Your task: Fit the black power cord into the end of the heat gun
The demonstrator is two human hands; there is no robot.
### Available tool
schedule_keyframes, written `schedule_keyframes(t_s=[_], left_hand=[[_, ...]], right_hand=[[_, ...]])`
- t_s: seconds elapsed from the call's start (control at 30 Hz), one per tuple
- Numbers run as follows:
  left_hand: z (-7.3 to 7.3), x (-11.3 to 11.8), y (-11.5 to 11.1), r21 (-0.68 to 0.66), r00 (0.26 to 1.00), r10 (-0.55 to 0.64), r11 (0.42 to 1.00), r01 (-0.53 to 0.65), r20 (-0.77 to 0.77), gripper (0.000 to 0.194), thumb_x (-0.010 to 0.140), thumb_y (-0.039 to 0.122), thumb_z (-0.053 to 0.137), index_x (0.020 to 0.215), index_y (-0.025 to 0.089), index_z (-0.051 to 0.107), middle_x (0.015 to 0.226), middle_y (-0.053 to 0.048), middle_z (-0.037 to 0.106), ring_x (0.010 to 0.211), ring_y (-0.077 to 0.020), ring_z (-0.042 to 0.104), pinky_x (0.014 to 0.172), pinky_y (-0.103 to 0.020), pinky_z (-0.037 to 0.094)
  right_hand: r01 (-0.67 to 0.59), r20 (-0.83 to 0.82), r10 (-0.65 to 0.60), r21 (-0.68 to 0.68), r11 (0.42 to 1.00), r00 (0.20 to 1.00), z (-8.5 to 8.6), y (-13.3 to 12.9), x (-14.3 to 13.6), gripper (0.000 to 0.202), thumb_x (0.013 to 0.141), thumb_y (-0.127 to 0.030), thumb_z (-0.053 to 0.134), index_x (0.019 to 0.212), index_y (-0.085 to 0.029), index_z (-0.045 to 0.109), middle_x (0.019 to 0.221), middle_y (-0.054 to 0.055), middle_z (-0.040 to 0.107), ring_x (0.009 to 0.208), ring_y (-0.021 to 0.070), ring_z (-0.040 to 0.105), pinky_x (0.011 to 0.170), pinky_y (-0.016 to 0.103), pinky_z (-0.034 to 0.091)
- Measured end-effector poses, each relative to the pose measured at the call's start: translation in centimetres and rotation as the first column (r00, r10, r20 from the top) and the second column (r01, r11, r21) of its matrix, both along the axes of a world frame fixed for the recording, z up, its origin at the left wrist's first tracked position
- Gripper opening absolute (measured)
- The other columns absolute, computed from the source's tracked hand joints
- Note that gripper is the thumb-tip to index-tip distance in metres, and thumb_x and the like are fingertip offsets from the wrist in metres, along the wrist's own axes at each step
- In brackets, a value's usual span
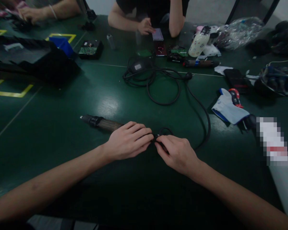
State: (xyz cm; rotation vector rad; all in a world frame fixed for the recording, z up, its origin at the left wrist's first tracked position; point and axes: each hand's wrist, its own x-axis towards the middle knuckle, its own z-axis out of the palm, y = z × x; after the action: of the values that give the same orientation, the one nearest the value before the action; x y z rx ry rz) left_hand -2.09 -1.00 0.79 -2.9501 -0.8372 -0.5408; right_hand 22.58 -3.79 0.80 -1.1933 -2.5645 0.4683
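An electric screwdriver (108,124) lies on the green table, its metal tip pointing left. My left hand (131,140) is closed over its rear half and covers that part of the body. At the tool's rear end my right hand (179,153) pinches a black cable connector (156,136), mostly covered by the fingertips. Whether the connector sits in the tool cannot be seen. The black cable (208,127) arcs right of my right hand and runs back to a coiled heap with a dark power adapter (141,66).
Opposite, a person's hand (146,27) touches a phone (157,34). A black bin (33,60) stands at left. Circuit-board units (90,50), a bottle (199,41), a second screwdriver (201,63) and a blue-white glove (230,108) lie about the back and right.
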Motion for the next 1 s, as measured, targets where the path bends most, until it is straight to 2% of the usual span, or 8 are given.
schedule_keyframes(t_s=[0.27,0.4,0.57,0.73,0.9,1.0], left_hand=[[0.06,-0.05,0.03,-0.003,1.000,0.006,1.000,-0.006,-0.003,0.023,0.100,0.032,0.059,0.119,0.019,0.062,0.127,-0.005,0.067,0.114,-0.0225,0.062,0.093,-0.037,0.049],[0.10,0.01,0.02,0.012,1.000,-0.010,1.000,0.010,-0.023,0.025,0.100,0.030,0.058,0.123,0.020,0.061,0.129,-0.005,0.066,0.116,-0.0236,0.061,0.095,-0.039,0.048],[0.06,0.05,0.01,-0.006,1.000,0.028,1.000,-0.028,-0.007,0.022,0.101,0.033,0.058,0.117,0.018,0.062,0.127,-0.006,0.066,0.114,-0.0224,0.062,0.094,-0.037,0.049],[0.17,-0.05,0.02,0.029,0.999,-0.017,0.999,0.018,-0.032,0.026,0.101,0.030,0.058,0.125,0.020,0.060,0.130,-0.004,0.065,0.115,-0.0238,0.061,0.093,-0.039,0.049],[0.18,-0.04,0.02,0.005,1.000,0.015,1.000,-0.015,-0.009,0.022,0.101,0.032,0.059,0.118,0.018,0.061,0.127,-0.005,0.066,0.113,-0.0225,0.062,0.093,-0.037,0.049],[0.20,-0.09,-0.01,0.009,1.000,-0.007,1.000,0.007,-0.018,0.025,0.101,0.032,0.059,0.122,0.019,0.060,0.129,-0.005,0.065,0.114,-0.0230,0.061,0.093,-0.038,0.049]], right_hand=[[0.001,-0.005,-0.001,-0.002,1.000,1.000,-0.11,0.04,0.03,0.019,0.105,-0.030,0.050,0.110,-0.016,0.062,0.100,0.007,0.073,0.085,0.0197,0.068,0.073,0.032,0.049],[-0.002,-0.006,0.002,-0.011,1.000,1.000,-0.14,0.04,0.10,0.019,0.105,-0.029,0.049,0.110,-0.017,0.062,0.100,0.007,0.073,0.084,0.0192,0.068,0.073,0.032,0.049],[-0.001,0.000,0.001,-0.001,1.000,1.000,-0.11,0.01,0.08,0.019,0.106,-0.030,0.048,0.109,-0.017,0.062,0.099,0.006,0.072,0.082,0.0189,0.067,0.071,0.032,0.048],[-0.007,-0.010,0.007,-0.002,1.000,1.000,-0.17,0.02,0.05,0.019,0.105,-0.029,0.048,0.111,-0.016,0.062,0.099,0.006,0.072,0.085,0.0193,0.067,0.073,0.033,0.049],[-0.006,-0.007,0.006,-0.011,1.000,1.000,-0.12,0.04,0.09,0.019,0.105,-0.029,0.049,0.109,-0.016,0.063,0.100,0.007,0.072,0.083,0.0188,0.067,0.072,0.032,0.049],[-0.009,-0.013,0.009,-0.012,1.000,1.000,-0.07,0.05,0.10,0.019,0.105,-0.028,0.050,0.110,-0.016,0.063,0.100,0.007,0.072,0.085,0.0189,0.068,0.073,0.032,0.050]])
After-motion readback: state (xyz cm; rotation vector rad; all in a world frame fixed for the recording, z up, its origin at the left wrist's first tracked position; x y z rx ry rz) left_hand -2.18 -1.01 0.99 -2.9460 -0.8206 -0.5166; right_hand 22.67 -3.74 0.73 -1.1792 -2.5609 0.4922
